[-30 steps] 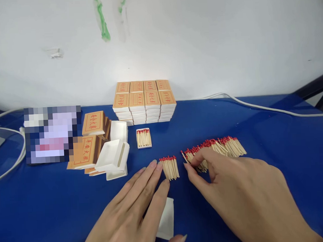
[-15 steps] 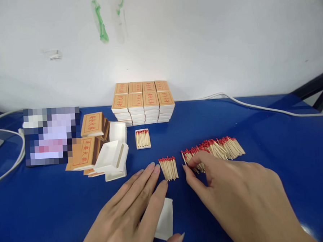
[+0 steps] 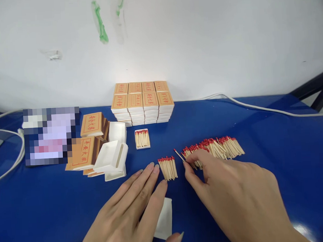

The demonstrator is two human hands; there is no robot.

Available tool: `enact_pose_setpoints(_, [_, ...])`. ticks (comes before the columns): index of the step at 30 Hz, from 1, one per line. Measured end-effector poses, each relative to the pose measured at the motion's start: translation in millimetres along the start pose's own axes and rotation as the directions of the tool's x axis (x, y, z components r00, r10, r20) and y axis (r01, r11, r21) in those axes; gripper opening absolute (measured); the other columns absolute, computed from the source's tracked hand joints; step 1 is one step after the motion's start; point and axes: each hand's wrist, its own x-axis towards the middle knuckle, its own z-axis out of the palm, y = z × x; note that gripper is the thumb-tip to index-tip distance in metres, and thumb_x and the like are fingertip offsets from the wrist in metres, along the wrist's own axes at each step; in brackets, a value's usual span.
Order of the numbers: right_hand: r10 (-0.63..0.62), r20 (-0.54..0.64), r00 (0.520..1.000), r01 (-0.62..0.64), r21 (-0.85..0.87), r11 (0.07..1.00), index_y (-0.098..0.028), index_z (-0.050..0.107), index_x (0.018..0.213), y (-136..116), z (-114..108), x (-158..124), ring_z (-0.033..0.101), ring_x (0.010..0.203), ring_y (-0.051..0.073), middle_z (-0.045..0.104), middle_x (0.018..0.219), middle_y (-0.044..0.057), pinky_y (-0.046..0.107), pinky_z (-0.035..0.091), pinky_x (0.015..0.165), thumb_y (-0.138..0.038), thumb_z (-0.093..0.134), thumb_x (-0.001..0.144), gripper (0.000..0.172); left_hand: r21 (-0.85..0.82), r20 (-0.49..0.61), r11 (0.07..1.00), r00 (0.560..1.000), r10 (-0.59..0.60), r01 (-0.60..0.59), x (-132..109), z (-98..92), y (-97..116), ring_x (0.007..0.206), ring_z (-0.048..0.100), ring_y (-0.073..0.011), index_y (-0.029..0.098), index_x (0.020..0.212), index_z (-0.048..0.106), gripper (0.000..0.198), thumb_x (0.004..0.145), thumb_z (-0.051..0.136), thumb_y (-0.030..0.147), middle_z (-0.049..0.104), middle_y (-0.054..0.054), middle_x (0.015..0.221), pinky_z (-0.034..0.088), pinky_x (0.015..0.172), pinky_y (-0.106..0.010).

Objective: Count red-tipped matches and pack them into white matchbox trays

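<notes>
Here in the head view, our right hand [image 3: 235, 193] pinches one slanting match [image 3: 179, 155] between the small match row [image 3: 168, 169] and the larger match pile [image 3: 229, 147]. Our left hand [image 3: 128, 216], thumb apart, fingers extended beside that row, partly covers a white piece [image 3: 165, 220].

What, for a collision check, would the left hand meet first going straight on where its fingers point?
The left hand would likely meet the small bunch of red-headed wooden matches; whether they touch now is unclear.
</notes>
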Motion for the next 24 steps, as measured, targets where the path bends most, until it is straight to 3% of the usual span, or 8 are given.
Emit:
enact_pose_setpoints(5, [0.026,0.011,1.0,-0.026,0.03,0.999,-0.027,0.074,0.081,-0.7,0.4,0.1,0.063,0.039,0.026,0.062,0.05,-0.004,0.035,0.027,0.048,-0.02,0.051,0.098,0.029,0.014,0.013,1.0,1.0,0.006,-0.006,1.3,0.5,1.4,0.132,0.077,-0.0308,0.008,0.138,0.069,0.045,0.115,0.052,0.042,0.076,-0.017,0.144,0.069,0.103,-0.039])
enact_pose_setpoints(11, [0.053,0.081,0.995,-0.076,0.312,0.947,-0.03,0.069,0.077,-3.4,-3.6,-0.1,0.046,0.034,0.015,0.047,0.047,-0.01,0.031,0.029,0.044,-0.027,0.064,0.091,0.016,0.027,0.02,1.0,1.0,0.012,-0.013,-0.5,0.4,3.3,0.132,0.077,-0.0322,0.007,0.137,0.069,0.045,0.115,0.052,0.043,0.075,-0.018,0.144,0.071,0.1,-0.04])
enact_pose_setpoints(15, [0.09,0.166,0.982,-0.148,0.381,0.913,-0.03,0.069,0.078,-4.9,-4.0,1.4,0.041,0.036,0.012,0.043,0.047,-0.012,0.028,0.031,0.044,-0.027,0.073,0.088,0.012,0.031,0.012,1.0,1.0,0.003,-0.003,-0.2,0.2,2.2,0.131,0.077,-0.0325,0.007,0.137,0.069,0.045,0.114,0.051,0.04,0.076,-0.019,0.143,0.072,0.099,-0.04])
enact_pose_setpoints(24, [0.108,0.281,0.954,-0.219,0.4,0.89,-0.03,0.067,0.074,-8.3,-2.7,5.9,0.045,0.04,0.012,0.051,0.051,-0.01,0.027,0.031,0.043,-0.028,0.072,0.092,0.019,0.029,0.004,1.0,1.0,0.008,-0.008,-0.7,2.8,3.6,0.132,0.077,-0.0303,0.008,0.138,0.07,0.045,0.115,0.051,0.042,0.076,-0.016,0.146,0.069,0.103,-0.04])
